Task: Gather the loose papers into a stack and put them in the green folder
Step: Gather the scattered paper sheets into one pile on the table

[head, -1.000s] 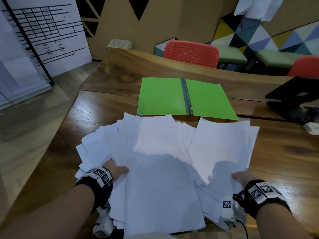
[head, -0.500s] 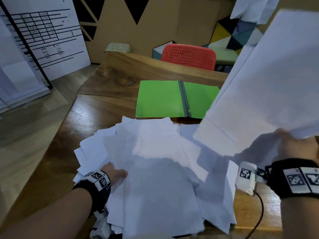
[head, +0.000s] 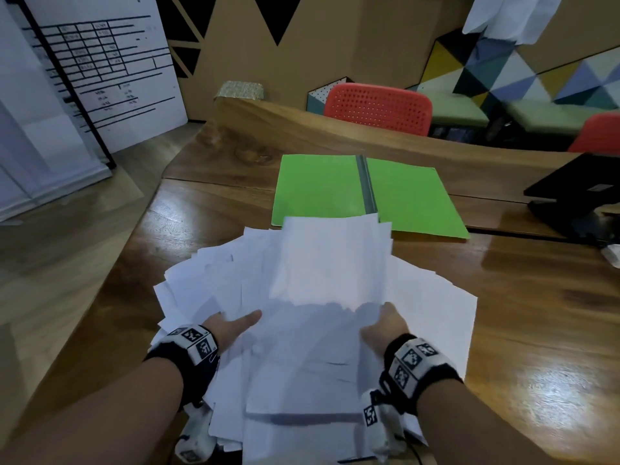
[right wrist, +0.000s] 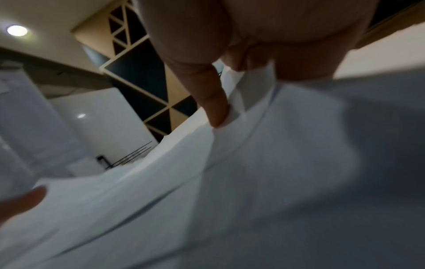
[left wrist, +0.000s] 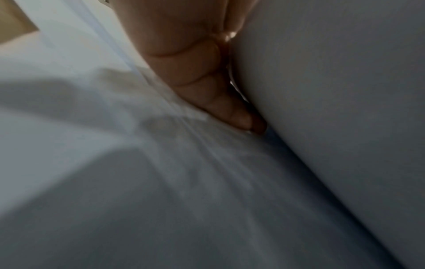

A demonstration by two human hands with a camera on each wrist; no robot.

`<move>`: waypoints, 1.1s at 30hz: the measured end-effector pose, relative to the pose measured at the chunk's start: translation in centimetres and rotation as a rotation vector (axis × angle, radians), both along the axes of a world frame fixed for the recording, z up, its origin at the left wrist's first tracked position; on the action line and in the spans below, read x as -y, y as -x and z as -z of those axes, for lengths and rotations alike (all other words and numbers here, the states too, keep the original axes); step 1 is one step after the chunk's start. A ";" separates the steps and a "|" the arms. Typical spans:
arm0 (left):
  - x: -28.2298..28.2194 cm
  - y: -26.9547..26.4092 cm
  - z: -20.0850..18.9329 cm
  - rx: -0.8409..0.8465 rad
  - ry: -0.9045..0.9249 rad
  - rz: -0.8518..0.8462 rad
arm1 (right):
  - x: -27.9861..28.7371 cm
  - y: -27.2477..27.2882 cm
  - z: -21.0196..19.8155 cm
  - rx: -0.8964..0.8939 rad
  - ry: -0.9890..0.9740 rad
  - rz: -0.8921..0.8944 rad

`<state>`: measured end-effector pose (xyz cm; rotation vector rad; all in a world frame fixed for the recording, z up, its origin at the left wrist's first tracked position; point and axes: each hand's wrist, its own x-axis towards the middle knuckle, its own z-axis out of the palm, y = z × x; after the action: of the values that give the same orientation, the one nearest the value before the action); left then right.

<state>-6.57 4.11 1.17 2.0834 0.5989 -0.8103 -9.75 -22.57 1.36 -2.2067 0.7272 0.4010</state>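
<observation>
2 hands: right (head: 382, 325) pinches smooth white papers (head: 328, 263); left (head: 231, 327) fingers (left wrist: 202, 91) straight, wedged between them.

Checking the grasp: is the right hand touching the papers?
Touching. The right wrist view shows the right hand pinching the papers between thumb and fingers.

Wooden table (head: 536, 297), red chairs (head: 377, 107), patterned wall (head: 503, 72)

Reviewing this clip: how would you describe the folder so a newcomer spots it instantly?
Start at the long wooden table. Beyond the heap of white papers at its near edge, toward the red chair, lies the green folder, opened flat. It is the only bright green thing on the table, split down the middle by a grey spine.
</observation>
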 end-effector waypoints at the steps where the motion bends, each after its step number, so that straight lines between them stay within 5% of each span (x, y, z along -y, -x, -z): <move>1: -0.1 0.0 0.3 -0.011 -0.009 0.003 | -0.6 0.2 0.4 -0.003 -0.024 -0.051; 5: -0.1 -0.3 1.0 0.031 0.049 -0.078 | -1.3 0.2 -1.2 0.218 -0.177 -0.007; 8: -0.1 -0.7 1.7 0.067 0.110 -0.208 | -0.1 -0.5 -3.7 0.453 -0.298 0.192; 11: -0.1 -0.5 2.0 0.079 0.069 -0.160 | 2.2 -1.7 -5.0 0.569 -0.497 0.350; 17: 0.0 0.0 1.8 0.122 -0.040 0.076 | 6.4 -2.2 -3.6 0.255 0.010 0.185; 20: 0.0 0.0 1.3 0.108 -0.010 0.073 | 6.2 -1.1 -2.4 0.129 0.105 0.079; 26: 0.1 -0.2 1.3 0.023 -0.076 0.033 | 1.7 0.7 0.1 0.142 -0.162 0.017; 30: 0.1 -0.3 1.5 0.070 -0.003 -0.079 | 1.2 0.2 0.6 0.297 -0.416 0.184; 33: 0.1 -0.7 1.9 0.056 0.056 -0.140 | 2.0 -0.3 0.3 0.275 -0.316 0.172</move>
<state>-5.83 4.04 -0.69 1.9823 0.6756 -0.6788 -9.43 -24.62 1.01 -1.8385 0.6477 0.1112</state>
